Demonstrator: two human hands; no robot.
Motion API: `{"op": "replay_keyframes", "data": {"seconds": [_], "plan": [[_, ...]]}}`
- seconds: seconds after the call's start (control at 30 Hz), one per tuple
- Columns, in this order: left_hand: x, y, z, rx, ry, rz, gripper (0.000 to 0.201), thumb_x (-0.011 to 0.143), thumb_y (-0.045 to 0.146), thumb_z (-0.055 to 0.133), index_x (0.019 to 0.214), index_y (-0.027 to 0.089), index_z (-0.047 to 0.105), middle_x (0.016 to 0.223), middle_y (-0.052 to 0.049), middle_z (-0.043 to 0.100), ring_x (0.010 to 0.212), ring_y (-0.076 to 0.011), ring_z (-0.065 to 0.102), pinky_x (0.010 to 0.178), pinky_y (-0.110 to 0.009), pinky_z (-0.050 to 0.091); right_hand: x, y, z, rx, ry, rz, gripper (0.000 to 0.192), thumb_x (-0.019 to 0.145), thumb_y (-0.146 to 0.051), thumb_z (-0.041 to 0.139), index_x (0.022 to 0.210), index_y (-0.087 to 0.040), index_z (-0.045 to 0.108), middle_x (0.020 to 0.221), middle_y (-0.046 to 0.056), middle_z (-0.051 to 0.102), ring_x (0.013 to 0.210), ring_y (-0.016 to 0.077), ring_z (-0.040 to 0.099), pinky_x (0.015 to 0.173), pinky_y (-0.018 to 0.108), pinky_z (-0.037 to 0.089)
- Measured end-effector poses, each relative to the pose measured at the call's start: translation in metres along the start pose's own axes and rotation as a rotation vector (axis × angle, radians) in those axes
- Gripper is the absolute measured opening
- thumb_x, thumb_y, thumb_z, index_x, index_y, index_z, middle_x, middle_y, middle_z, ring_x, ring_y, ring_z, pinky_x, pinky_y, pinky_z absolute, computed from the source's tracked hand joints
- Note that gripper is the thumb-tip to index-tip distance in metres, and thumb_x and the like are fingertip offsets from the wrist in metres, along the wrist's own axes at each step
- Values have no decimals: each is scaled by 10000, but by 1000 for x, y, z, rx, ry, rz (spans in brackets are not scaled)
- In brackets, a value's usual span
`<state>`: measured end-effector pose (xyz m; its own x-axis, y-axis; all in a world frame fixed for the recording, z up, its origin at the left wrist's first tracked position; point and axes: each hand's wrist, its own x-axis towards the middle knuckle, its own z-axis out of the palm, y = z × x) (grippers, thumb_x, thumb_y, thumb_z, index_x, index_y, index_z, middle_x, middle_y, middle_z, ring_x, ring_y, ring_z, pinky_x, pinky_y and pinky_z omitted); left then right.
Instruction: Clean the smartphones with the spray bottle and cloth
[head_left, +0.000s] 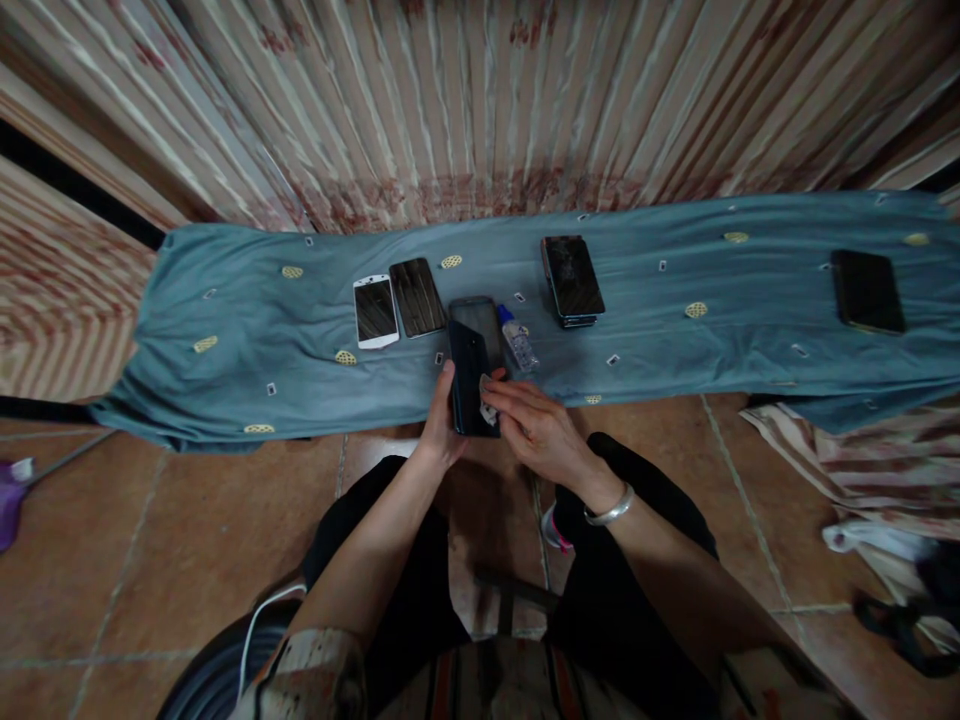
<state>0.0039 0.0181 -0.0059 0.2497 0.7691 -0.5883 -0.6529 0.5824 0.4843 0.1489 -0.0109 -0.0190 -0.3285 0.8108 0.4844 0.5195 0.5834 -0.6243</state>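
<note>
The left hand point(442, 425) is closed around the edge of a dark phone point(469, 390), holding it upright just over the near edge of the blue cloth point(247, 330), while the right hand point(536, 425) presses what looks like a small wipe point(486, 398) against its face with curled fingers. With only one side gripped, a hard rub could twist the phone loose onto the tiled floor point(187, 520). The small bottle point(517, 338) lies close beyond and could be knocked. Both forearms reach forward between the knees, wrists bent inward.
</note>
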Motion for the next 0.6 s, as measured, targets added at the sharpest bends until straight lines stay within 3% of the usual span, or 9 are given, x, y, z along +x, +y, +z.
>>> {"op": "replay_keyframes", "data": {"seconds": [0.13, 0.33, 0.6], "plan": [[-1, 1, -1, 2, 0, 24, 602, 972, 561, 388, 1259, 101, 650, 1062, -150, 761, 1105, -264, 696, 1006, -393, 522, -4, -6, -1, 3, 0, -33, 365, 949, -101, 451, 1216, -199, 680, 1253, 115, 711, 1164, 214, 667, 1005, 444, 572], [-1, 1, -3, 12, -43, 44, 635, 971, 585, 362, 1225, 82, 656, 1106, -167, 748, 1177, -295, 661, 1081, -434, 465, -9, -15, -3, 18, 16, -72, 355, 936, -86, 466, 1195, -192, 684, 1223, 115, 721, 1153, 212, 670, 984, 416, 586], [-3, 1, -1, 9, -41, 69, 699, 972, 610, 329, 1377, 83, 543, 1185, -191, 719, 1229, -308, 629, 1092, -488, 448, -11, -26, -1, 37, 62, -135, 362, 941, -71, 460, 1218, -191, 661, 1194, 118, 732, 1134, 200, 690, 1022, 429, 556]]}}
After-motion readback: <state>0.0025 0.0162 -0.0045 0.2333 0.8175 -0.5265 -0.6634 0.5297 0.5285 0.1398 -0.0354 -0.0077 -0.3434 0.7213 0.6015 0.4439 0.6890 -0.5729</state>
